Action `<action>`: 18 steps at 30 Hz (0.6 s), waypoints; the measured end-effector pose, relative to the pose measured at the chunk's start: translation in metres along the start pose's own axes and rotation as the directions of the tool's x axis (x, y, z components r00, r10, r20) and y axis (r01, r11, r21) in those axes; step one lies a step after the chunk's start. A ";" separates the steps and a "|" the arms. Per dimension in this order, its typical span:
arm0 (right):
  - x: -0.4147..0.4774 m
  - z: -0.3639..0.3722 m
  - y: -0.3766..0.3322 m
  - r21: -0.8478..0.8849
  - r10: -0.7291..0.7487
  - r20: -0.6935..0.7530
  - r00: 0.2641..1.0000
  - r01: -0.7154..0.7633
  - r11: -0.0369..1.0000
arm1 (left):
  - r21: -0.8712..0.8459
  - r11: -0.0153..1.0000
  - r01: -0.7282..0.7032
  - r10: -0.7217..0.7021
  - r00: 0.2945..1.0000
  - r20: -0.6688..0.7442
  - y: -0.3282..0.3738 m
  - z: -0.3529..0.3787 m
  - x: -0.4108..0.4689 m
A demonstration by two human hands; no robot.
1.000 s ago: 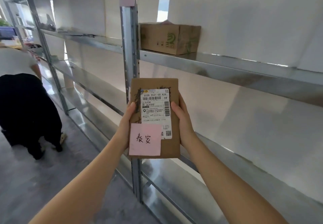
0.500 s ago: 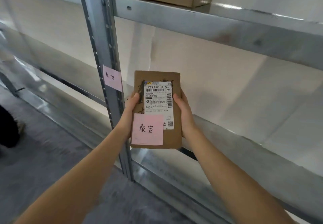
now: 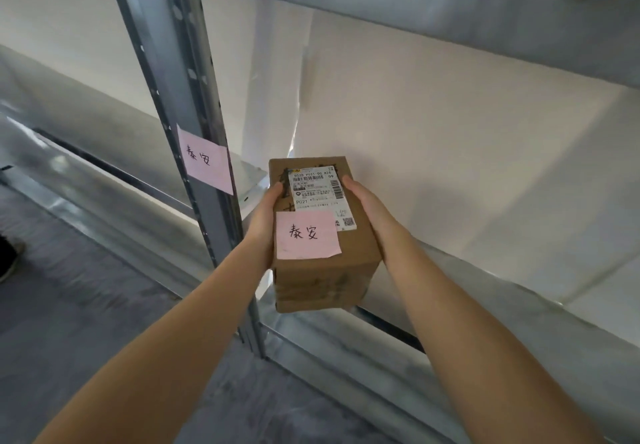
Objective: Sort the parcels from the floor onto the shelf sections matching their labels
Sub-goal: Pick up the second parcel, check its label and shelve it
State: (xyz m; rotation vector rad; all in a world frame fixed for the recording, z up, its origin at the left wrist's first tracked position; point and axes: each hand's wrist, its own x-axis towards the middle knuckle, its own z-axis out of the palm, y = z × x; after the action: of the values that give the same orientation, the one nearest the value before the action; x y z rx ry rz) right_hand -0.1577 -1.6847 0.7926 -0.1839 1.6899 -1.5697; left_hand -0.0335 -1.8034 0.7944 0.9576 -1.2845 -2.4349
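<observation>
I hold a small brown cardboard parcel [image 3: 322, 270] between both hands, its top turned up toward me. A white shipping label and a pink note [image 3: 306, 234] with two handwritten characters are stuck on top. My left hand [image 3: 265, 221] grips its left side and my right hand [image 3: 369, 213] grips its right side. The parcel hangs over the front edge of a metal shelf [image 3: 485, 277], just right of the grey upright post [image 3: 194, 104]. On that post is a pink section note [image 3: 206, 159] with the same two characters.
A higher metal shelf [image 3: 450, 3] runs across the top. White sheeting [image 3: 433, 124] backs the shelf bay. Grey floor [image 3: 86, 305] lies at lower left, with another person's shoe [image 3: 8, 260] at the left edge. A lower shelf rail [image 3: 381, 371] runs below the parcel.
My view has dropped and closed in on the lower bay. The parcel has tipped from upright to flatter and moved forward over the shelf edge, right of the post's pink note.
</observation>
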 end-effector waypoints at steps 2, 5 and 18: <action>0.000 -0.002 -0.002 -0.010 0.007 0.016 1.000 -0.006 1.000 | -0.020 1.000 -0.011 0.011 1.000 0.001 -0.002 0.002 0.002; -0.010 -0.001 -0.011 -0.072 -0.002 0.015 1.000 0.003 0.997 | -0.055 0.998 -0.038 0.036 0.999 -0.028 -0.002 0.004 -0.002; -0.120 0.006 0.053 -0.951 -0.594 0.253 0.763 0.309 -0.008 | 0.865 0.297 -0.404 0.734 0.676 0.063 -0.024 0.022 0.001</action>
State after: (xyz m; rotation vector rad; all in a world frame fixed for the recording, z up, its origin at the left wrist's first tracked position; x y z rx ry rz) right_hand -0.0529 -1.6059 0.8001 -1.4596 2.8398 -0.4802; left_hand -0.0465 -1.7752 0.7835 0.7837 -2.1938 -0.9185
